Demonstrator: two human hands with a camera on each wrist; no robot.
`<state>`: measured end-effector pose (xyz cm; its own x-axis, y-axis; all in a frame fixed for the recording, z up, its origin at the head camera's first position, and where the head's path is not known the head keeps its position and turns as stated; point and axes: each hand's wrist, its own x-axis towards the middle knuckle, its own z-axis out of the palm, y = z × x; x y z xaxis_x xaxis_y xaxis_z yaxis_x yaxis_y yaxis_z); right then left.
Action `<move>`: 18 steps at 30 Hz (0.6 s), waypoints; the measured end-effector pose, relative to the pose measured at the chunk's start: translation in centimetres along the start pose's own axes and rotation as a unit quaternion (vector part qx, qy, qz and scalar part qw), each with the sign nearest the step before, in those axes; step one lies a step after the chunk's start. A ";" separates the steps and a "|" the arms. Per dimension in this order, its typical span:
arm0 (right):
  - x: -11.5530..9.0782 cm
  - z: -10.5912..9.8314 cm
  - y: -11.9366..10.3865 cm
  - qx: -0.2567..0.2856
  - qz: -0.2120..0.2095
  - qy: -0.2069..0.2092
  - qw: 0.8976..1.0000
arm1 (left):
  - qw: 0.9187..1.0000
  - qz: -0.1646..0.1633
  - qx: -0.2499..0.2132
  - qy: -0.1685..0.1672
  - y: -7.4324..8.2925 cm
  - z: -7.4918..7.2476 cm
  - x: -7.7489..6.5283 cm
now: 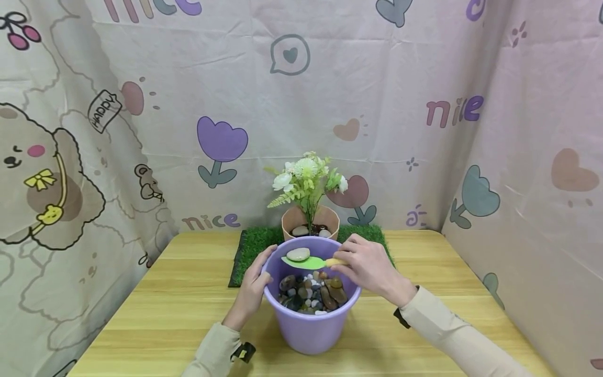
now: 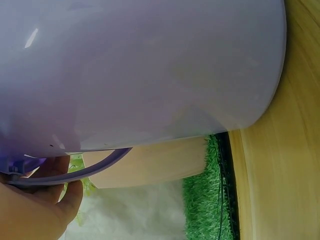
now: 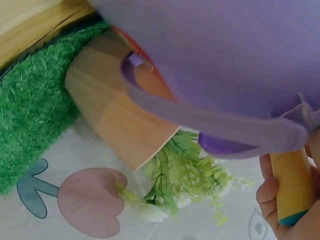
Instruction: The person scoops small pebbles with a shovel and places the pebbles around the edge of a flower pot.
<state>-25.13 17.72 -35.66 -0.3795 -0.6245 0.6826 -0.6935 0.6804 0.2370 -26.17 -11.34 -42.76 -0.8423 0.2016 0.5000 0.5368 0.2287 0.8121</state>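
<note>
A purple bucket point(image 1: 312, 334) stands on the table with several mixed pebbles point(image 1: 308, 294) inside. My left hand point(image 1: 252, 287) grips its rim on the left side, thumb over the edge. In the left wrist view, those fingers point(image 2: 71, 200) are by the bucket's curved handle point(image 2: 95, 169). My right hand point(image 1: 369, 264) holds a small trowel with a bright green blade point(image 1: 311, 263) and a yellow handle point(image 3: 291, 185). The blade lies level over the bucket's mouth, carrying one large pale stone point(image 1: 298, 254).
Behind the bucket, a peach-coloured flowerpot point(image 3: 107, 95) with white flowers point(image 1: 306, 170) and a few stones sits on a green artificial grass mat point(image 1: 254, 251). The wooden table point(image 1: 188, 293) runs back to a printed cloth point(image 1: 292, 104) on three sides.
</note>
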 end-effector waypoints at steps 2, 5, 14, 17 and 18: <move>0.0 0.0 0.2 -0.001 0.006 -0.005 1.000 | 1.000 -0.001 0.001 0.001 0.0 0.0 0.0; 0.0 0.1 0.5 -0.003 0.019 -0.016 1.000 | 1.000 -0.001 0.003 0.003 0.0 0.0 0.0; 0.4 -0.2 0.4 -0.026 0.109 -0.085 0.990 | 1.000 0.000 0.004 0.005 0.0 -0.1 0.0; 0.4 -0.3 0.4 -0.032 0.118 -0.100 0.987 | 1.000 0.001 0.002 0.003 -0.1 0.0 0.0; 0.4 -0.3 0.4 -0.035 0.120 -0.102 0.987 | 1.000 0.002 0.000 0.002 -0.1 0.0 0.0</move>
<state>-25.40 17.89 -35.08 -0.6474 -0.5021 0.5735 -0.5283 0.8379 0.1372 -26.21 -11.38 -42.82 -0.8399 0.1986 0.5051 0.5409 0.2283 0.8095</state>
